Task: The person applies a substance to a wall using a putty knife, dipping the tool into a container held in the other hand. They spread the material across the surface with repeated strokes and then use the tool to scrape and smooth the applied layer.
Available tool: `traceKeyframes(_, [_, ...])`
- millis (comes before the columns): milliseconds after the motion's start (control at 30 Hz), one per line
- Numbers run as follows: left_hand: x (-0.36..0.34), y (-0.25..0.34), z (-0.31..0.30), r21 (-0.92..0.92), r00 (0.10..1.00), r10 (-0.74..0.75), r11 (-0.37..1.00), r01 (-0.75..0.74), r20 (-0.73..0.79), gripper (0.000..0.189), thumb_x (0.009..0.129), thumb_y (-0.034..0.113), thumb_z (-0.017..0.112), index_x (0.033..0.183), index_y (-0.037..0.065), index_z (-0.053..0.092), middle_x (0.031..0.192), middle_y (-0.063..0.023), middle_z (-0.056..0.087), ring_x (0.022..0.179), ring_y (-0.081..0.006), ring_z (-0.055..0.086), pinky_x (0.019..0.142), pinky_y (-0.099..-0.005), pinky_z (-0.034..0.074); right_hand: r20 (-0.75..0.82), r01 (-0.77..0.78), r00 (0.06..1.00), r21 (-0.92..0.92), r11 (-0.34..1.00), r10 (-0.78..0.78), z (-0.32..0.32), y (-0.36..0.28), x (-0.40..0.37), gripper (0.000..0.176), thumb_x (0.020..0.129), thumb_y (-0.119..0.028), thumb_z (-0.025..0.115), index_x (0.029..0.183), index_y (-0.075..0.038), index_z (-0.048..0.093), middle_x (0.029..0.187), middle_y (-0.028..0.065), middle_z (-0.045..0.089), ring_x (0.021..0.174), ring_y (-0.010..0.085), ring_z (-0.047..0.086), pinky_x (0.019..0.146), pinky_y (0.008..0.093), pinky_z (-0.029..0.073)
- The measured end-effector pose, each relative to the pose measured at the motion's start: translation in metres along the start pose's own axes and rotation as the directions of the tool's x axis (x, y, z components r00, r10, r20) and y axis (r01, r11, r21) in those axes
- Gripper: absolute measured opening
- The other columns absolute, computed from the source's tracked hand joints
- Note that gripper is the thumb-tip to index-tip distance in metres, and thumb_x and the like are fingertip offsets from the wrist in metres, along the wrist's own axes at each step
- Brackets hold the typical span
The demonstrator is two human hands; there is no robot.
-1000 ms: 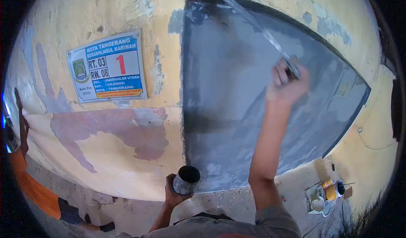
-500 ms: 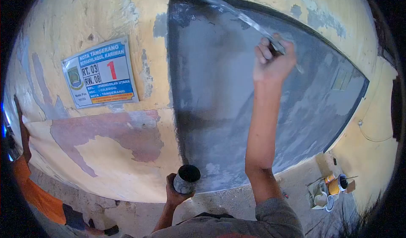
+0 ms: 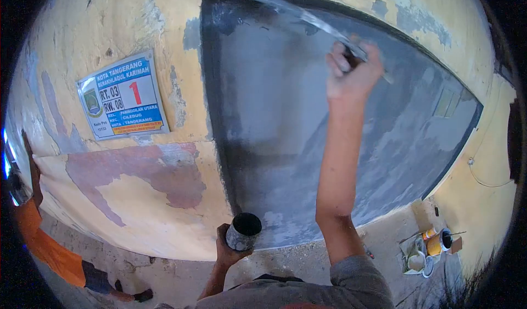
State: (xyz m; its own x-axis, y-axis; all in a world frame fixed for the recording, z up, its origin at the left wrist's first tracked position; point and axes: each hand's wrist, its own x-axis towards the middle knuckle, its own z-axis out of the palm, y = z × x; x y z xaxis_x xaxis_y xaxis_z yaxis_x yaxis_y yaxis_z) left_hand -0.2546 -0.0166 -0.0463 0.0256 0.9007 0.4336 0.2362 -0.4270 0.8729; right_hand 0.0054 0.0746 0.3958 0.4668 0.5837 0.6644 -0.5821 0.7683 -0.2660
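Observation:
Near the bottom centre, my left hand (image 3: 229, 252) is wrapped round a round container (image 3: 244, 231) with a dark inside, its mouth facing up. My right hand (image 3: 354, 70) is raised in front of the grey painted panel (image 3: 285, 100), its fingers closed round the handle of a long thin tool (image 3: 307, 18). The tool slants up and left to the panel's dark top edge, and its far end is blurred. A dark border runs along the panel's left side.
A sign (image 3: 125, 96) hangs on the yellow wall (image 3: 181, 12) at the left. Below it is a reddish peeled patch (image 3: 164, 171). A person in orange (image 3: 57, 254) is at the lower left. Buckets (image 3: 435, 246) and a tray (image 3: 415, 261) sit on the ground at lower right.
The sign and the panel's left edge have shifted left in view. The tool has moved slightly left with my right hand. My left hand still holds the container.

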Motion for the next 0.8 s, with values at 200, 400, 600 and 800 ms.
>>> traceKeyframes(200, [0.001, -0.002, 0.006, 0.057, 0.999, 0.032, 0.998, -0.031, -0.009, 0.091, 0.048, 0.029, 0.091, 0.118, 0.005, 0.038, 0.108, -0.0155, 0.057, 0.1, -0.0288, 0.058, 0.086, -0.0423, 0.047, -0.074, 0.018, 0.997, 0.133, 0.991, -0.008, -0.053, -0.03, 0.032, 0.019, 0.08, -0.022, 0.049, 0.084, -0.003, 0.051, 0.061, 0.0078, 0.044, 0.045, 0.014, 0.035, 0.039, 0.0255, 0.026])
traceKeyframes(400, [-0.002, 0.007, 0.011, 0.035, 0.997, 0.018, 0.999, -0.016, -0.073, 0.09, 0.048, 0.027, 0.091, 0.116, 0.004, 0.038, 0.107, -0.0156, 0.056, 0.099, -0.0276, 0.058, 0.085, -0.0417, 0.047, -0.148, 0.158, 0.98, 0.192, 0.969, -0.131, -0.149, -0.087, 0.041, 0.019, 0.08, -0.02, 0.054, 0.088, -0.003, 0.051, 0.058, 0.0076, 0.041, 0.044, 0.0133, 0.031, 0.04, 0.0246, 0.024])
traceKeyframes(600, [-0.001, -0.017, 0.015, -0.039, 0.997, 0.054, 0.998, -0.056, -0.051, 0.091, 0.048, 0.028, 0.092, 0.116, 0.004, 0.037, 0.106, -0.0145, 0.054, 0.097, -0.027, 0.057, 0.083, -0.0416, 0.048, -0.237, -0.026, 0.972, -0.106, 0.994, 0.0, -0.084, -0.046, 0.004, 0.022, 0.08, -0.024, 0.053, 0.084, -0.003, 0.055, 0.058, 0.0066, 0.045, 0.042, 0.0161, 0.037, 0.038, 0.0268, 0.026])
traceKeyframes(800, [0.003, 0.002, 0.009, 0.003, 0.997, 0.078, 0.997, -0.078, -0.012, 0.095, 0.047, 0.028, 0.093, 0.118, 0.005, 0.035, 0.106, -0.0137, 0.052, 0.097, -0.0261, 0.055, 0.083, -0.0416, 0.047, -0.072, -0.001, 0.997, 0.184, 0.983, 0.014, -0.066, -0.014, 0.011, 0.023, 0.08, -0.027, 0.052, 0.085, -0.005, 0.057, 0.063, 0.0061, 0.049, 0.053, 0.0163, 0.048, 0.043, 0.029, 0.032])
